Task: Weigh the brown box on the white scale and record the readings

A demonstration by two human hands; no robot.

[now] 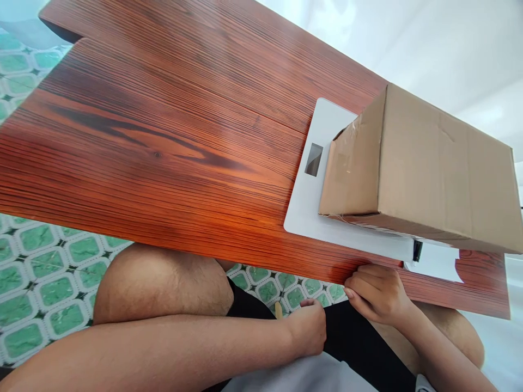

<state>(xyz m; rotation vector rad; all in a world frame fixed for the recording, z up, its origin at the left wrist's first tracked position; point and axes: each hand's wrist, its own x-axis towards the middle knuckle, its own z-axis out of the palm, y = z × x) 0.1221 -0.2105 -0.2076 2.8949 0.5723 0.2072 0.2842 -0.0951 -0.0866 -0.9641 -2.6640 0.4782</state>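
One cardboard box (441, 174) stands on the right part of the desk (163, 125), over one flat white slab (300, 218) with a single small dark window (314, 159) near its left edge. The box hides most of the slab, leaving its left end and a near strip in view. By the slab's near right corner are one small black object (417, 250) and some white paper (439, 262), both partly behind the box; the number of sheets cannot be told.

Two hands show, both on the near side. The right hand (378, 294) is at the desk's near edge, below the slab and apart from the box, its fingers bent inward; whether they grip anything cannot be told. The left hand (310, 329) is low over the lap, loosely curled, its palm hidden, so its hold cannot be told either. One narrow yellowish strip (278, 310) shows beside the left wrist.

Two bare knees, the left (163, 283) and the right, flank black shorts (351, 337) under the desk edge. Green tiles (36, 264) cover the floor, and white material (461, 49) spreads beyond the desk.
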